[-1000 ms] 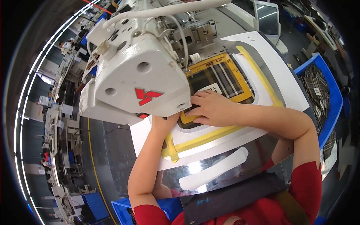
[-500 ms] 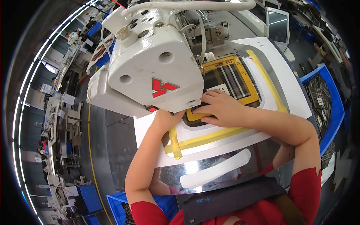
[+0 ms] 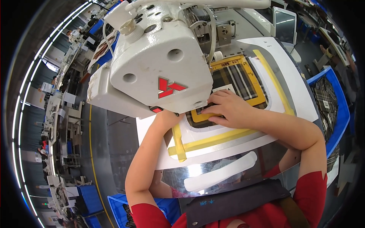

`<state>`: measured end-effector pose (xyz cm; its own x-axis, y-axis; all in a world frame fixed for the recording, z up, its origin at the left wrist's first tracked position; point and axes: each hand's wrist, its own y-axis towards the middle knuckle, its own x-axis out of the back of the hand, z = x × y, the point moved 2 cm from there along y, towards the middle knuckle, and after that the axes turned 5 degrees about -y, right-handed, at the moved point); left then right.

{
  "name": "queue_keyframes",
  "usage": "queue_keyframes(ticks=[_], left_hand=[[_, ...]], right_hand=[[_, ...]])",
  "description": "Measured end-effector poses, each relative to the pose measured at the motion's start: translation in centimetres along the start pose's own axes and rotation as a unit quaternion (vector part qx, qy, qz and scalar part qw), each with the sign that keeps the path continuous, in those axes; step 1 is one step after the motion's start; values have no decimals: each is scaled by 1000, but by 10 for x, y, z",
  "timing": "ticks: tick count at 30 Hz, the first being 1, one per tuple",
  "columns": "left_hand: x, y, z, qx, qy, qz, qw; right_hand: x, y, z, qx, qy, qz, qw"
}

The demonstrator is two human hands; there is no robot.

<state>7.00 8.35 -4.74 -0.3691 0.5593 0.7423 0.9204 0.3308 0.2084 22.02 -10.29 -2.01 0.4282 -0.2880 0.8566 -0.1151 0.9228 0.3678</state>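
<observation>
A large white sewing machine head [image 3: 156, 64] fills the upper middle. Beneath it lies a yellow frame template [image 3: 249, 81] over dark plaid fabric [image 3: 234, 78] on a white plate [image 3: 289, 87] edged with yellow tape. My right hand [image 3: 226, 108] lies flat on the frame's near edge, fingers pressing down on template and fabric. My left hand [image 3: 165, 116] reaches under the machine head, and its fingers are hidden there. Both forearms come up from the lower edge, with red sleeves.
A shiny metal table [image 3: 228, 174] reflects light near me. A blue bin [image 3: 330, 102] with plaid pieces stands at the right. A small screen [image 3: 285, 21] sits at the back right. More blue bins [image 3: 118, 207] are low at the left, beside rows of workstations.
The view has shifted so the machine head looms larger and higher. My right hand stays pressed on the yellow frame; my left hand remains tucked under the machine.
</observation>
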Motion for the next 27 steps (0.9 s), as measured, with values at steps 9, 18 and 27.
queue_keyframes(ticks=[9, 18, 27], left_hand=[[-4, 17, -8, -121, -34, -40, 991], [-6, 17, -3, -107, -42, -22, 993], [-12, 22, 13, -122, -51, -20, 991]], right_hand=[[2, 0, 0, -12, 3, 24, 1000], [5, 0, -1, -3, -1, 10, 1000], [2, 1, -8, -8, -2, 1, 1000]])
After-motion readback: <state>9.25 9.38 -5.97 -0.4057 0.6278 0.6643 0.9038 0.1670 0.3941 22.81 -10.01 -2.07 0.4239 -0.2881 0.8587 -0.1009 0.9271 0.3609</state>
